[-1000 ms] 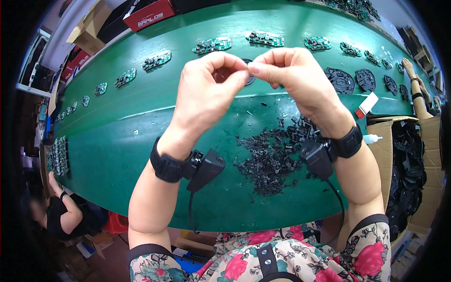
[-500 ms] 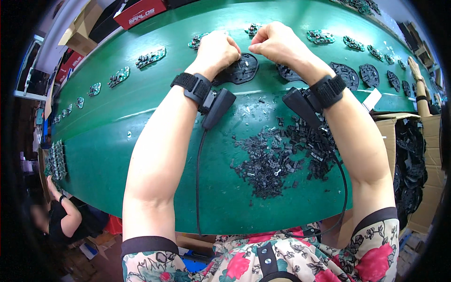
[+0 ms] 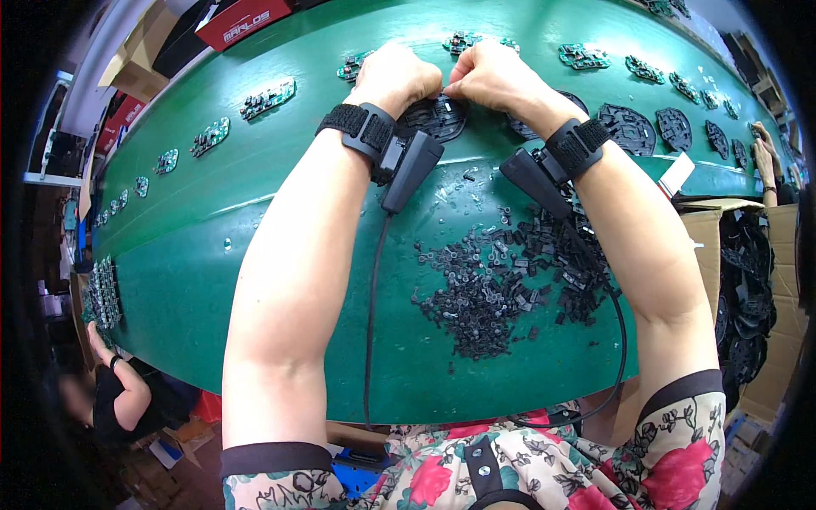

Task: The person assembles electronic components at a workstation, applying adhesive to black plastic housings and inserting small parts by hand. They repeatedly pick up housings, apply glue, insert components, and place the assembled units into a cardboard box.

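Observation:
My left hand (image 3: 398,81) is closed over the far edge of a black plastic shell (image 3: 444,121) lying on the green table, its fingertips pressed together. My right hand (image 3: 497,78) faces it from the right in a pinch, the fingertips of both hands nearly meeting. Whatever they grip is too small or hidden to make out. Another black shell (image 3: 520,127) lies partly under my right wrist. Just beyond my hands sit green circuit boards (image 3: 461,42). Both wrists wear black straps with a cabled black module.
Small black plastic parts (image 3: 484,297) are heaped in front of me. Rows of circuit boards (image 3: 268,99) and shells (image 3: 627,129) run across the table (image 3: 187,289). A cardboard box (image 3: 701,246) of black parts stands right. Co-workers' hands (image 3: 765,153) show at right and an arm (image 3: 132,391) at left.
My left hand has moved slightly right, and the fingertips of both hands have come closer together over the shell. At the far right, the co-worker's hands have shifted.

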A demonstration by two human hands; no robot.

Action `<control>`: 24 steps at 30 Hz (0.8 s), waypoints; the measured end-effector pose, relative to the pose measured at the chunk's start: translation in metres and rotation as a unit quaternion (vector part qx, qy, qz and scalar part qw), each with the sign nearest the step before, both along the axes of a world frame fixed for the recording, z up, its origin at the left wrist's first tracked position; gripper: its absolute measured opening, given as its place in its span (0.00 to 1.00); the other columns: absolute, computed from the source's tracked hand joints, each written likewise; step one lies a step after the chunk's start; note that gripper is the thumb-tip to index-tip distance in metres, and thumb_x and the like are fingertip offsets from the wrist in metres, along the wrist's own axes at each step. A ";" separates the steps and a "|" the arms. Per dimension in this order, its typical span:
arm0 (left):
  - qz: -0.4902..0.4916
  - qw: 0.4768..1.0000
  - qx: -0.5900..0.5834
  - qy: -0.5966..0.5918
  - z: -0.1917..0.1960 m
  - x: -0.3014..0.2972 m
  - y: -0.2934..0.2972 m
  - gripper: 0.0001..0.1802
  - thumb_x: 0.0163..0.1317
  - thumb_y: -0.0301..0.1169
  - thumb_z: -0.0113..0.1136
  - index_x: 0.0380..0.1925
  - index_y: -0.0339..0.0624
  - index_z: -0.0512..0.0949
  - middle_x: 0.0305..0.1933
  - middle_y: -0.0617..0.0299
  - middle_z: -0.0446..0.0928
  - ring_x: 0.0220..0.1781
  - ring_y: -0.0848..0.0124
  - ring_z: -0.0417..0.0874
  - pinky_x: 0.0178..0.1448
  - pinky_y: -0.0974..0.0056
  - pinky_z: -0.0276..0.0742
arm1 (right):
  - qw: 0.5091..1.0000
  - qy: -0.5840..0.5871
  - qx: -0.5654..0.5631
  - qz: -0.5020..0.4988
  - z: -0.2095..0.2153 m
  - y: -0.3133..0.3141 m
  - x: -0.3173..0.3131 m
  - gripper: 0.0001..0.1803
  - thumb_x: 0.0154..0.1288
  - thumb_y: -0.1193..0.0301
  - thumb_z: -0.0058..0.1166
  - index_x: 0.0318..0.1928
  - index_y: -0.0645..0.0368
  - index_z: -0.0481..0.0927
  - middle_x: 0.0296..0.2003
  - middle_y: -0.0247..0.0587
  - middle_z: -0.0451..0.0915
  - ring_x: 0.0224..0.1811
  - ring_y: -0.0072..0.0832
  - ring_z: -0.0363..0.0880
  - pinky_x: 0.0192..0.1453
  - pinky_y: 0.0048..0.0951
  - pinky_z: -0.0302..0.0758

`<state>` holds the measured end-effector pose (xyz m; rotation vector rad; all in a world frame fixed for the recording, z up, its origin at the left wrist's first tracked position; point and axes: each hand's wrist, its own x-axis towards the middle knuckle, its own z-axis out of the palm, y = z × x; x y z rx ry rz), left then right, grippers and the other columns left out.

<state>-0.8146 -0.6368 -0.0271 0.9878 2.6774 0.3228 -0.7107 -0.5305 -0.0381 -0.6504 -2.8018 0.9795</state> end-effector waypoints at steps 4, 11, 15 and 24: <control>0.071 0.996 0.046 -0.029 -0.028 -0.016 0.002 0.17 0.39 0.37 0.65 0.28 0.35 0.83 0.31 0.50 0.83 0.32 0.63 0.84 0.38 0.63 0.77 | 0.999 -0.011 0.023 -0.022 -0.004 -0.004 -0.005 0.09 0.46 0.66 0.64 0.30 0.55 0.86 0.32 0.47 0.85 0.39 0.38 0.85 0.47 0.35 0.79; 0.105 0.989 0.088 -0.055 -0.036 -0.015 0.002 0.13 0.38 0.32 0.66 0.25 0.36 0.83 0.28 0.54 0.83 0.31 0.66 0.82 0.36 0.63 0.76 | 0.999 -0.022 0.035 -0.025 -0.006 -0.003 -0.009 0.12 0.48 0.66 0.66 0.31 0.60 0.84 0.29 0.47 0.83 0.34 0.35 0.82 0.42 0.33 0.78; 0.133 0.982 0.115 -0.068 -0.033 -0.006 0.003 0.11 0.38 0.30 0.68 0.25 0.39 0.83 0.26 0.59 0.82 0.31 0.68 0.81 0.38 0.64 0.76 | 0.996 -0.065 0.050 -0.028 -0.008 0.004 -0.017 0.17 0.48 0.65 0.59 0.38 0.62 0.85 0.40 0.55 0.83 0.45 0.46 0.83 0.51 0.38 0.78; 0.063 0.985 0.156 -0.031 -0.016 0.003 -0.022 0.11 0.48 0.34 0.68 0.29 0.40 0.84 0.29 0.59 0.83 0.32 0.72 0.81 0.40 0.65 0.76 | 0.992 -0.083 0.091 -0.040 -0.006 -0.006 -0.029 0.12 0.47 0.67 0.61 0.31 0.61 0.84 0.29 0.55 0.83 0.35 0.46 0.83 0.42 0.36 0.79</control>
